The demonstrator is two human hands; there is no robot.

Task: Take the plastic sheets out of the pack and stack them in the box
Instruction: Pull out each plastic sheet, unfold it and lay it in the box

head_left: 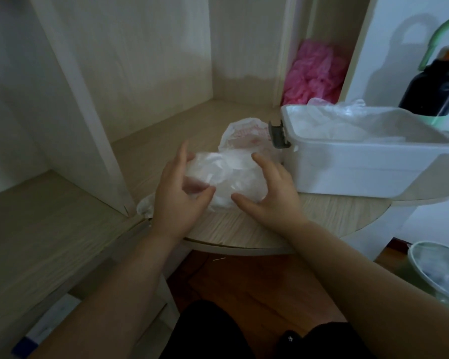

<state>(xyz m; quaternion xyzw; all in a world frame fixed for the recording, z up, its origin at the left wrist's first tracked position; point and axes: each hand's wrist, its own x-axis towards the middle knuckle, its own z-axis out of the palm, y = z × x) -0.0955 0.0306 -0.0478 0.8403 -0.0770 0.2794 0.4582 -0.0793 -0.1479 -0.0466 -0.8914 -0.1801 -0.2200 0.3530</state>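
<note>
A crumpled bundle of clear plastic sheets lies on the wooden shelf, with the pack, a thin bag with red print, just behind it. My left hand pinches the bundle's left side between thumb and fingers. My right hand rests against its right side with fingers spread and only slightly bent. The white plastic box stands to the right, lid off, with clear sheets piled inside it.
A grey clasp hangs on the box's left end. Pink plastic fills a narrow cabinet slot behind. A dark bottle stands at the far right, a bin sits on the floor lower right. A cabinet divider rises to the left.
</note>
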